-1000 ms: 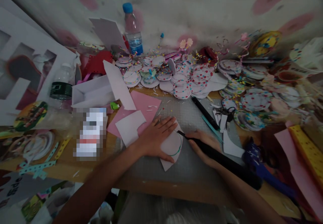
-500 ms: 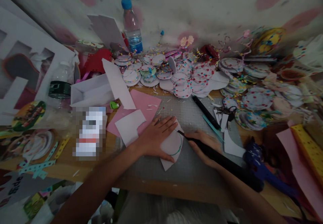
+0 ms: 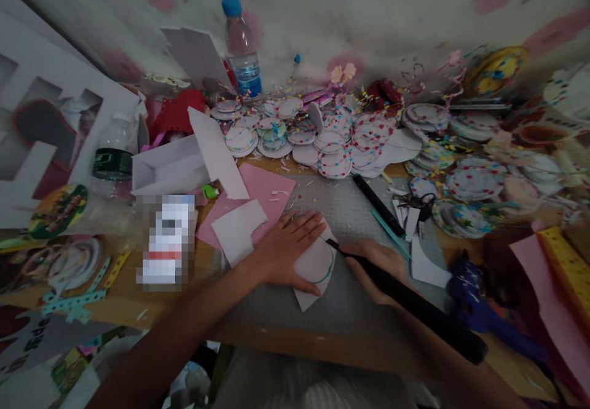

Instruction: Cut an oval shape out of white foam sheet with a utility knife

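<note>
On the grey cutting mat [image 3: 322, 197] lies a piece of white board [image 3: 310, 301] with a green curved line drawn on it. Flat on top of this board rests my left hand [image 3: 286, 250], fingers stretched and thumb apart. My right hand [image 3: 378, 264] is closed around a long black craft knife [image 3: 415, 301] with a thick handle. The thin tip of the knife touches or hovers just over the board's upper right edge, beside my left fingertips; contact cannot be made out. My right fingers are partly hidden behind the handle.
Stacks of decorated white discs [image 3: 334, 144] line the back, near a water bottle [image 3: 244, 52]. Left are a white box [image 3: 168, 166], pink sheet [image 3: 271, 181] and blurred phone [image 3: 170, 243]. Right lie a black pen-like tool [image 3: 378, 203], keys [image 3: 421, 203] and a blue glue gun [image 3: 470, 298].
The whole view has shifted very slightly. Both hands, the knife and the board keep nearly the same positions relative to each other.
</note>
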`<state>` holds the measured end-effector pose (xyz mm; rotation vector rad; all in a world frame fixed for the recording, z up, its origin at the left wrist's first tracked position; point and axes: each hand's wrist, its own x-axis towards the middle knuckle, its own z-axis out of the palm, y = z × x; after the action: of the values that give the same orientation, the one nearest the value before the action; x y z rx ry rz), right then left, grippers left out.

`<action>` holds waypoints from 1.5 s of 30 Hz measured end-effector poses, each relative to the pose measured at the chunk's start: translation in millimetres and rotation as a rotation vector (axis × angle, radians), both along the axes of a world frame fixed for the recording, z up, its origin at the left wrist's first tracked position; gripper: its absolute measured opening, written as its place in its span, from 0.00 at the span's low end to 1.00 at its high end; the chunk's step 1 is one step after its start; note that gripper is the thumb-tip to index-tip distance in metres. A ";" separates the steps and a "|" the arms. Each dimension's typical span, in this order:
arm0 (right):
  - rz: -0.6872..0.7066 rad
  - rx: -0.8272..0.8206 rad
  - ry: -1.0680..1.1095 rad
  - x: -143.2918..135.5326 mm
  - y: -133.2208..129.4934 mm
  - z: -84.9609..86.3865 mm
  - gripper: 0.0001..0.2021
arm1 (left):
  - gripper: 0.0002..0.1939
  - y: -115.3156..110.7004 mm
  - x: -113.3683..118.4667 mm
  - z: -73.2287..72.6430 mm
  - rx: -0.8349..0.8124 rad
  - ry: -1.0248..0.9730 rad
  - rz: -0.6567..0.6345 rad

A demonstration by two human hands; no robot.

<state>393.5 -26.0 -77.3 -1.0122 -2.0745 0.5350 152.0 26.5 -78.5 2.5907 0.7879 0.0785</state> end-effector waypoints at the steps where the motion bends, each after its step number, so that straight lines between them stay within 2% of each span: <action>1: -0.003 0.009 -0.004 -0.4 -0.3 1.1 0.13 | 0.62 0.1 -0.1 -0.1 -0.002 0.000 0.000; 9: -0.028 0.041 -0.041 -6.2 -5.9 7.3 0.12 | 0.62 0.3 -0.1 -0.5 -0.013 0.005 0.003; 20: -0.179 0.013 -0.044 -18.5 -25.9 8.9 0.11 | 0.62 0.5 0.4 0.3 -0.023 -0.009 0.012; 30: -0.353 -0.002 -0.027 -36.1 -48.0 4.2 0.14 | 0.62 0.2 0.3 -0.6 -0.005 -0.002 0.017; 40: -0.681 -0.080 0.054 -68.4 -75.8 1.5 0.14 | 0.56 1.7 1.2 1.3 0.023 0.025 -0.013; 45: -0.765 -0.110 0.084 -81.3 -85.8 -0.8 0.13 | 0.56 2.1 1.7 -1.8 0.048 0.031 -0.015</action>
<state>312.3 -111.8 -78.1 -1.6912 -1.4325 0.2802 153.7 28.6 -80.3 2.6484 0.7860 0.0534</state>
